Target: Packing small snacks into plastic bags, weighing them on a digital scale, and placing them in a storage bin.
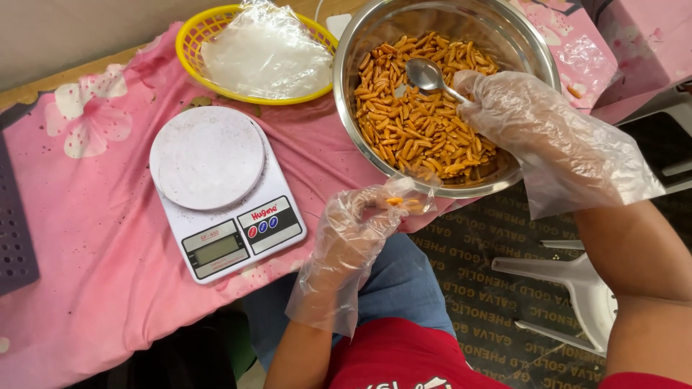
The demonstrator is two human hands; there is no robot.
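Right now the right hand (pixel 533 119), in a loose clear plastic glove, sits at the upper right of the frame with its fingers curled shut around the handle of a metal spoon (pixel 428 75), whose bowl rests on the heap of orange snack sticks (pixel 418 122) inside the steel bowl (pixel 346 94). The left hand (pixel 360 223), also gloved, hovers at the centre of the frame just below the bowl's near rim, fingers bent together and pinching what looks like a small clear bag (pixel 407 203) with an orange piece or two in it; the film is too crumpled to say more.

Spilling seems the main risk: the bag mouth looks narrow and limp, so sticks tipped off the spoon could miss it and drop toward the lap or the printed floor mat (pixel 490 288) below. The baggy gloves could also slip on the spoon handle or snag the bag's film.

The bowl overhangs the near edge of the table with the pink flowered cloth (pixel 79 238), so a push on its rim might tilt it. To the left, the white digital scale (pixel 220 194) stands just beside the bowl, its round plate bare, and the yellow basket (pixel 189 43) of clear bags lies behind, leaving only a narrow strip of cloth between them.
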